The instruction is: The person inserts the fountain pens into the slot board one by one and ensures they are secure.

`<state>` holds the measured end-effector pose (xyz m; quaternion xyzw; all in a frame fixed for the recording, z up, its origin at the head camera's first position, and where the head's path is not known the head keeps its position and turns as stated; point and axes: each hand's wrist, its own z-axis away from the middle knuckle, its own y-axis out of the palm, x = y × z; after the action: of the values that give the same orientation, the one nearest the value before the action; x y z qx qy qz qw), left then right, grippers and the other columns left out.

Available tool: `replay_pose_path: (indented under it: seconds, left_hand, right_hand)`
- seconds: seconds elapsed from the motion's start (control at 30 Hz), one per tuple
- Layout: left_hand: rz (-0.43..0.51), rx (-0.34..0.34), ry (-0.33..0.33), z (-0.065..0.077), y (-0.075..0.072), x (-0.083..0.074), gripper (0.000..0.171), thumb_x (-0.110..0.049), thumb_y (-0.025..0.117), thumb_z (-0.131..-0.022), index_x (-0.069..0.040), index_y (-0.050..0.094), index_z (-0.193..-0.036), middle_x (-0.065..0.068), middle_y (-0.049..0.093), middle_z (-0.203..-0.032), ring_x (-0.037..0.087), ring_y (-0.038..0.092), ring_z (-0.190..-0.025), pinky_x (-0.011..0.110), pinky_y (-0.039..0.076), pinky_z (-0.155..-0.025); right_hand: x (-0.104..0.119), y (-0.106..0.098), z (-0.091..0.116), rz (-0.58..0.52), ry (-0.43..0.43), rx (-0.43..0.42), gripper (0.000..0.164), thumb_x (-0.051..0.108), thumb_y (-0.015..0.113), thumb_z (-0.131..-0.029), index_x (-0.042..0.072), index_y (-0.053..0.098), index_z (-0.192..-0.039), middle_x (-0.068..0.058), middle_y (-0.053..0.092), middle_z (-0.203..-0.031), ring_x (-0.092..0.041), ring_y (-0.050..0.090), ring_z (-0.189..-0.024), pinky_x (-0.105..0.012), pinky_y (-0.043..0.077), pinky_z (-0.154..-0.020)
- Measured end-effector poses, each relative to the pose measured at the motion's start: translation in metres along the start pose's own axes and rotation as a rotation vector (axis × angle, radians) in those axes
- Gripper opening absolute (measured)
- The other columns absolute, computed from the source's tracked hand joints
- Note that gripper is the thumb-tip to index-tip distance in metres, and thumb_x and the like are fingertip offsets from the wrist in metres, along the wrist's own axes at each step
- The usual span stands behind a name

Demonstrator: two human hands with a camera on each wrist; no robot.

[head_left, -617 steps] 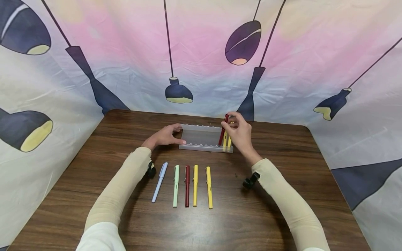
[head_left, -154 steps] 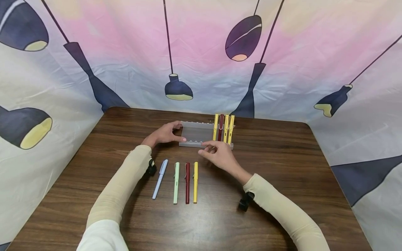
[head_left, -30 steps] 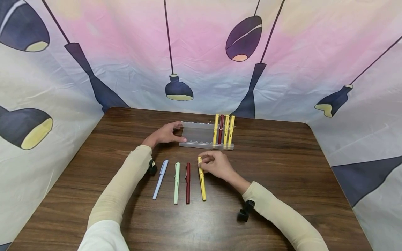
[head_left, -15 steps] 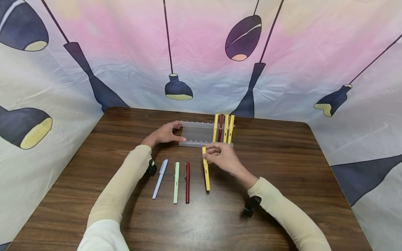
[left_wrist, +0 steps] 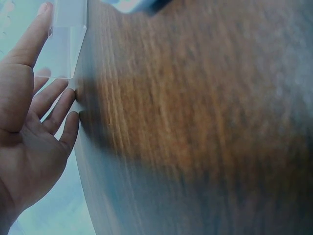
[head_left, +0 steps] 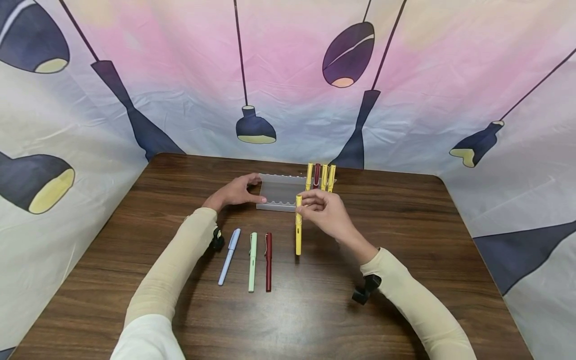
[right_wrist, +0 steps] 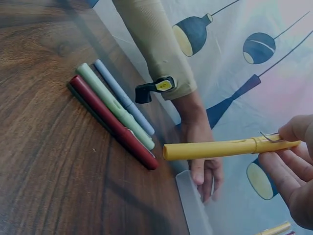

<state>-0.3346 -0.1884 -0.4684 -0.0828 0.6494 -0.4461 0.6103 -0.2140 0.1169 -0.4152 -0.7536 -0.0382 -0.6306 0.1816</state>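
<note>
In the head view my right hand (head_left: 327,212) pinches a yellow pen (head_left: 298,235) near its clip end, held in the air before the rack. In the right wrist view the same yellow pen (right_wrist: 210,150) points its plain end away from the fingers. My left hand (head_left: 236,191) holds the left end of a clear notched pen rack (head_left: 276,207), thumb at the front corner and fingers at the back. In the left wrist view the thumb touches the rack (left_wrist: 67,46). Several pens stand at the rack's right end, including a dark red pen (head_left: 317,175); their lower parts are hidden.
A light blue pen (head_left: 229,257), a pale green pen (head_left: 252,262) and a dark red pen (head_left: 268,262) lie on the wooden table (head_left: 180,300) nearer the body. A patterned cloth (head_left: 297,125) hangs behind the table's back edge.
Since a second ago the yellow pen has been lifted off the table and carried up toward the rack, turning more vertical. The left hand and the rack have stayed put.
</note>
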Motion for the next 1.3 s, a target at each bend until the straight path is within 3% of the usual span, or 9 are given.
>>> replay_pose_path:
  seconds: [0.53,0.7,1.0,1.3]
  left_hand:
    - [-0.013,0.005,-0.006,-0.001,0.0,0.001,0.09,-0.035,0.081,-0.09,-0.002,0.032,-0.158,0.02,0.041,-0.159,0.036,0.036,-0.148,0.053,0.033,-0.12]
    - [-0.016,0.003,-0.004,-0.001,-0.001,0.001,0.09,-0.035,0.082,-0.09,-0.002,0.032,-0.158,0.02,0.041,-0.158,0.036,0.036,-0.148,0.053,0.033,-0.119]
    - [-0.009,0.004,0.002,-0.001,0.0,0.001,0.091,-0.035,0.082,-0.09,-0.002,0.032,-0.158,0.019,0.041,-0.158,0.036,0.037,-0.148,0.052,0.033,-0.119]
    - [-0.011,0.004,0.002,-0.001,-0.001,0.001,0.092,-0.036,0.082,-0.089,-0.001,0.032,-0.158,0.02,0.041,-0.158,0.037,0.037,-0.147,0.053,0.033,-0.119]
  right_hand:
    - [0.016,-0.015,-0.014,0.086,-0.113,-0.114,0.03,0.01,0.078,-0.091,0.006,0.073,-0.119,-0.014,0.075,-0.105,-0.021,0.072,-0.09,-0.028,0.059,-0.068]
    - [0.022,-0.017,-0.019,0.087,-0.132,-0.141,0.03,0.01,0.079,-0.091,0.005,0.073,-0.12,-0.017,0.075,-0.104,-0.02,0.072,-0.088,-0.025,0.059,-0.071]
    - [0.025,-0.019,-0.025,0.102,-0.149,-0.164,0.036,0.008,0.078,-0.092,0.003,0.07,-0.127,-0.019,0.073,-0.111,-0.03,0.072,-0.098,-0.033,0.059,-0.086]
    - [0.018,-0.027,-0.04,0.14,-0.218,-0.189,0.032,0.014,0.078,-0.093,0.007,0.072,-0.123,-0.014,0.075,-0.106,-0.024,0.073,-0.092,-0.027,0.06,-0.077]
